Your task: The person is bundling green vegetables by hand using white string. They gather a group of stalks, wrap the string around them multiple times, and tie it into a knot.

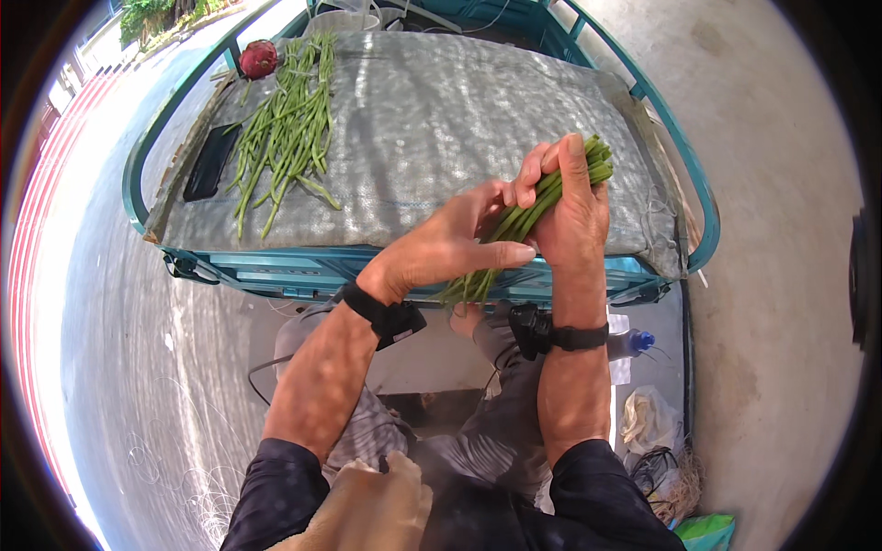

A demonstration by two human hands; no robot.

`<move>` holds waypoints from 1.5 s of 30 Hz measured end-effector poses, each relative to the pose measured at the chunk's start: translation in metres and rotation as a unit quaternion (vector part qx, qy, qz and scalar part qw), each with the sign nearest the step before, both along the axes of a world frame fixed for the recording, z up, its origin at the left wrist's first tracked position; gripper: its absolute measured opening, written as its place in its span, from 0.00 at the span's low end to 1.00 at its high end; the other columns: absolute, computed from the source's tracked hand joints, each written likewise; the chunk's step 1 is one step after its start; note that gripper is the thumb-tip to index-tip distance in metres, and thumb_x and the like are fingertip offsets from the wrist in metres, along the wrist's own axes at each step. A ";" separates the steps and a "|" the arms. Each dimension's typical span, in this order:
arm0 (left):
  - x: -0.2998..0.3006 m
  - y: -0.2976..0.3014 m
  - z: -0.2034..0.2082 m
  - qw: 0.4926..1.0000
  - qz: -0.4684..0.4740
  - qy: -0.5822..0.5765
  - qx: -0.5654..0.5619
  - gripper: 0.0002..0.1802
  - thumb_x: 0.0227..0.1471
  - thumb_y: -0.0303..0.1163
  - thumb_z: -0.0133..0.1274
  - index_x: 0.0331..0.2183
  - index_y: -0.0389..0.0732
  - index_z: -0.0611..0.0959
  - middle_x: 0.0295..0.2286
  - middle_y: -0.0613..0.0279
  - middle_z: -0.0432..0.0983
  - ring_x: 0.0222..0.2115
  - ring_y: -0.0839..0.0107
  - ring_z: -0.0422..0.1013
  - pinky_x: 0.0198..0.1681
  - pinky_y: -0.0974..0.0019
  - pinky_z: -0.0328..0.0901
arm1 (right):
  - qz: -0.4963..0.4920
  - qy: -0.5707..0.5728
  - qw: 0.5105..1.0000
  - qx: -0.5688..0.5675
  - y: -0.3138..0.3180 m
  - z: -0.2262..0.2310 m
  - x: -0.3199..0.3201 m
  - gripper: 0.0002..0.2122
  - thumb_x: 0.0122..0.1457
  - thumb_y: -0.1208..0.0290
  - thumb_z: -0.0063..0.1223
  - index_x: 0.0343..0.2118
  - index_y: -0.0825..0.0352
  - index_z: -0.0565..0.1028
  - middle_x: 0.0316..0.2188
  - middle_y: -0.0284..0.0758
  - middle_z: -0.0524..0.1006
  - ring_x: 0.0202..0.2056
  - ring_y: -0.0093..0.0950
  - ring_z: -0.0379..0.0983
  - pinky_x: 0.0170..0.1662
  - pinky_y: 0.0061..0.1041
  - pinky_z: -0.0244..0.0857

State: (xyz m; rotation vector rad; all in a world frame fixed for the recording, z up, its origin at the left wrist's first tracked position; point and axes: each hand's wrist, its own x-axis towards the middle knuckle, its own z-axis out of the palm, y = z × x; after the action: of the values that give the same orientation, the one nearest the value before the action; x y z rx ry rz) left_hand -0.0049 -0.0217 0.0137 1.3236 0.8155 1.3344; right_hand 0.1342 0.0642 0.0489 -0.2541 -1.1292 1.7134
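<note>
A bundle of long green beans (522,220) is held up at a slant over the near edge of a grey woven sheet (423,119). My right hand (577,216) grips it near the upper end, thumb pointing up, and the cut-looking ends stick out beyond the fingers. Lower on the same bundle is my left hand (441,243), its fingers curled behind the beans and its thumb lying across them. Thin bean tails hang below the left thumb. More loose green beans (285,138) lie in a spread pile at the left of the sheet.
Beside the loose beans are a dark phone (211,163) and a red dragon fruit (258,59). A teal metal rail (684,156) borders the cart bed. White containers (344,20) stand at the back. A blue-capped bottle (636,343) and bags (650,418) sit low at the right.
</note>
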 end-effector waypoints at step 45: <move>0.019 -0.001 -0.020 0.970 -0.159 0.137 -0.126 0.16 0.50 0.25 0.61 0.42 0.34 0.76 0.29 0.57 0.79 0.25 0.67 0.78 0.31 0.64 0.74 | 0.243 0.072 0.966 0.042 0.017 -0.012 0.050 0.16 0.71 0.52 0.49 0.36 0.59 0.63 0.16 0.21 0.62 0.12 0.10 0.53 0.15 0.12 0.48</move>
State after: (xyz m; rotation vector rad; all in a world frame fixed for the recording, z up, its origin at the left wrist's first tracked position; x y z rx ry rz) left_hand 0.0138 -0.0228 -0.0059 1.3823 0.8827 0.7793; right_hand 0.1843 0.0817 0.0371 0.2195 -1.2178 2.0642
